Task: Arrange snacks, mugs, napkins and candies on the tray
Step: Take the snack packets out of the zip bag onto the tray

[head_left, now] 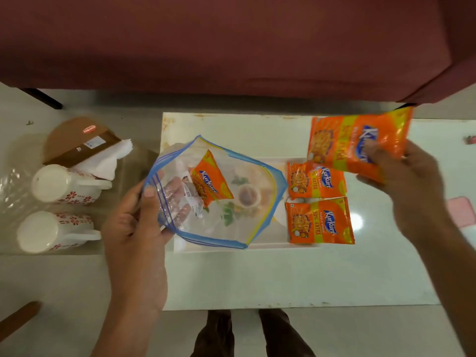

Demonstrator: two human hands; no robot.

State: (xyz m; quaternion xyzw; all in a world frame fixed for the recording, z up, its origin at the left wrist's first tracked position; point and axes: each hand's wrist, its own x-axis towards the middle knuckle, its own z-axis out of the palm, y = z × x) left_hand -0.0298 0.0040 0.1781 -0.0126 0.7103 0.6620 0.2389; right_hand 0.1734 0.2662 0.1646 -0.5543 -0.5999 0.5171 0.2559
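Left hand (pixel 139 228) grips the mouth of a clear, blue-sealed plastic zip bag (pixel 219 222) over the white rectangular tray (pixel 270 247). Right hand (pixel 407 181) clutches an orange foil snack packet (pixel 347 143) near two matching packets (pixel 319 222) lying at the tray's right end.

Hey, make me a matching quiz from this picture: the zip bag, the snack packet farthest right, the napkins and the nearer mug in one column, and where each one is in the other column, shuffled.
Things
1. zip bag
2. rightmost snack packet
3. napkins
4. nearer mug

Places
A. lying on its side, far left
B. held in the right hand
C. gripped by the left hand above the tray
D. poking out beside the brown box

Pairs: 1-C, 2-B, 3-D, 4-A
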